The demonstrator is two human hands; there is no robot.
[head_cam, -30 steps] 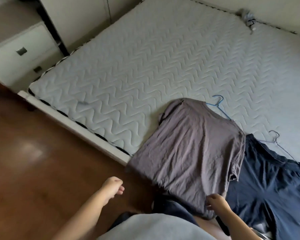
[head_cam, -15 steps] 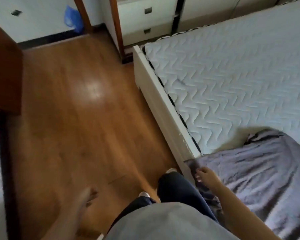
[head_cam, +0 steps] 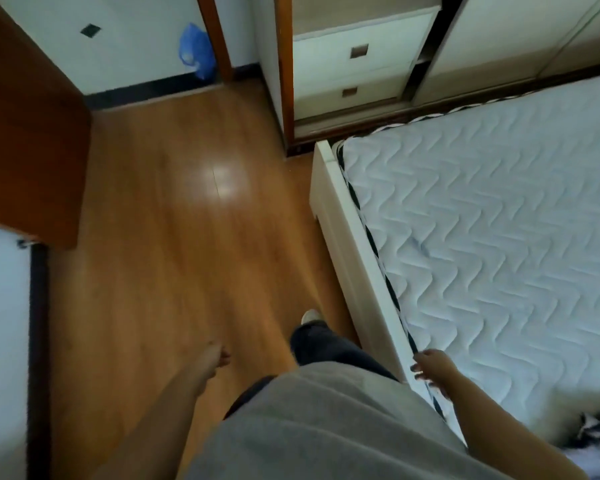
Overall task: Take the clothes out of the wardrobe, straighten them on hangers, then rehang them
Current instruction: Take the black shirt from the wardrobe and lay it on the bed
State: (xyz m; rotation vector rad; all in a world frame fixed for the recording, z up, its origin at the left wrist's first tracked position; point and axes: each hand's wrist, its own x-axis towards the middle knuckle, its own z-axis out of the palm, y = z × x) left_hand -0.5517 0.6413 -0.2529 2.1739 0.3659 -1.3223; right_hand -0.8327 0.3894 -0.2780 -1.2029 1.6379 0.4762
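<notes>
Only a corner of the grey shirt (head_cam: 593, 433) shows, lying on the mattress at the bottom right edge of the view. My right hand (head_cam: 432, 365) hangs empty with fingers apart over the near edge of the bed, clear of the shirt. My left hand (head_cam: 217, 355) swings beside my leg over the wooden floor, blurred, fingers loosely curled and holding nothing. The wardrobe (head_cam: 357, 60) stands ahead, with white drawers and a sliding door. No hanger is in view.
The white quilted mattress (head_cam: 492, 237) on its white bed frame (head_cam: 347, 244) fills the right. A brown open door (head_cam: 32, 133) stands at the left, and a blue plastic bag (head_cam: 194, 53) hangs near the far wall. Wooden floor (head_cam: 174, 220) runs between them.
My right hand has let go of the grey shirt. My view has turned left, from the bed to the floor and wardrobe, and both shirts and hangers have left the view.
</notes>
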